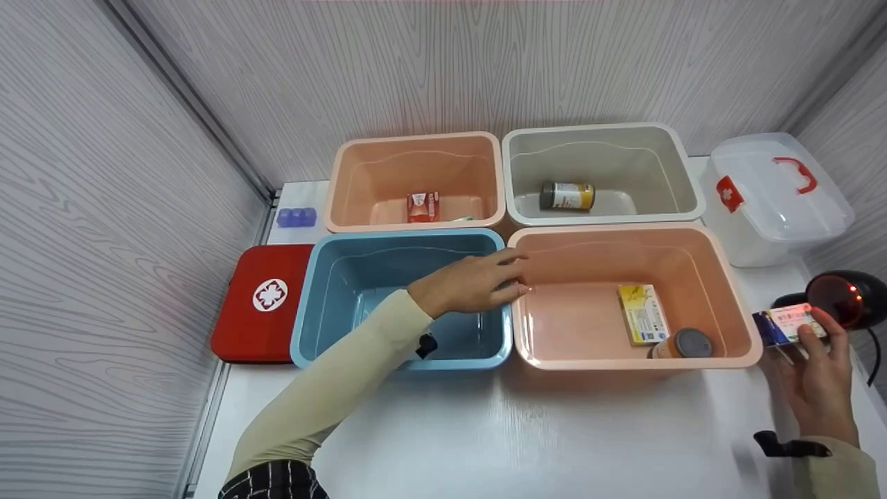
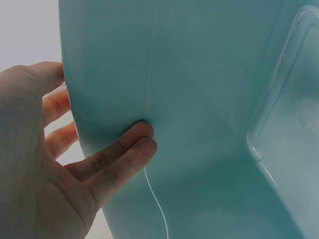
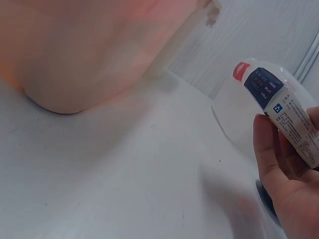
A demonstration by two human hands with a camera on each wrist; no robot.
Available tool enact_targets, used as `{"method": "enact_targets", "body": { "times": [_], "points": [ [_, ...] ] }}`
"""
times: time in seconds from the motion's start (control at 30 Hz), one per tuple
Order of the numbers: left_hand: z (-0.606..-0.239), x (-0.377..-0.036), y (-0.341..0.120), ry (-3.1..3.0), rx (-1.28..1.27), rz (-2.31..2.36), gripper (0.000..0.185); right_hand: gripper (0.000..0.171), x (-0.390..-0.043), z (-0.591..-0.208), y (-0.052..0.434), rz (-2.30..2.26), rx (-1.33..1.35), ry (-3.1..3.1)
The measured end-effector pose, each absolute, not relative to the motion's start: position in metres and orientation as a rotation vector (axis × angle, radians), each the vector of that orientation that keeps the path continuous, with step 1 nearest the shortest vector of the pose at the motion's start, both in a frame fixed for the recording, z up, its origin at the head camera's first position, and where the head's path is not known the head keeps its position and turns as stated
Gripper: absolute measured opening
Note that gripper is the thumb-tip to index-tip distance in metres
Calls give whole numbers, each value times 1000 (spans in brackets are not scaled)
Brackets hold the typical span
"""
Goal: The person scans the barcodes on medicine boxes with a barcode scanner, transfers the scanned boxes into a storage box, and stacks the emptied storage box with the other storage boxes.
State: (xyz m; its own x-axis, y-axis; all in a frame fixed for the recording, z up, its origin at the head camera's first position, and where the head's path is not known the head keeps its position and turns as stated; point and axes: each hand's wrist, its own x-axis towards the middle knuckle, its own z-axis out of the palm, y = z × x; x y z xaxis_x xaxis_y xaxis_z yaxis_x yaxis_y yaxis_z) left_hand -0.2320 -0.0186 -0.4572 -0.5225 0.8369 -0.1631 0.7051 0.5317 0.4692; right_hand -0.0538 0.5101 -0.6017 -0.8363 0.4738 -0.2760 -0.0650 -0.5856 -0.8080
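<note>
Presently | small blue-and-white cardboard medicine box (image 1: 786,324) pinched in right hand (image 1: 821,378) before black barcode scanner (image 1: 842,298) | left hand (image 1: 471,283) clasped over blue plastic bin's rim (image 1: 409,239) | risk judged: box slipped from fingertip grip, or barcode angled away, scan missed.

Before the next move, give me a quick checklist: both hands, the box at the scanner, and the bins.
1. Right hand has a grip on the small box: ok.
2. Box held up close to the scanner: ok.
3. Scan registered: cannot tell.
4. Left hand grips the blue bin at its right wall, fingers inside and out: ok.
5. Near pink bin has bare floor beside its yellow box and jar: ok.
6. Print on the small box readable: not ok, too blurred.
</note>
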Motion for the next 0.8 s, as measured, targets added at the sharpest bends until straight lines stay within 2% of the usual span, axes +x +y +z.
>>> {"method": "enact_targets", "body": {
  "times": [0.33, 0.8],
  "points": [
    [-458, -232, -19, 2406, 1257, 494, 46, 58, -55, -603, 506, 2261, -716, -1504],
    [-457, -233, -19, 2398, 1275, 506, 43, 52, -57, -595, 507, 2162, -562, -1745]
  ]
}}
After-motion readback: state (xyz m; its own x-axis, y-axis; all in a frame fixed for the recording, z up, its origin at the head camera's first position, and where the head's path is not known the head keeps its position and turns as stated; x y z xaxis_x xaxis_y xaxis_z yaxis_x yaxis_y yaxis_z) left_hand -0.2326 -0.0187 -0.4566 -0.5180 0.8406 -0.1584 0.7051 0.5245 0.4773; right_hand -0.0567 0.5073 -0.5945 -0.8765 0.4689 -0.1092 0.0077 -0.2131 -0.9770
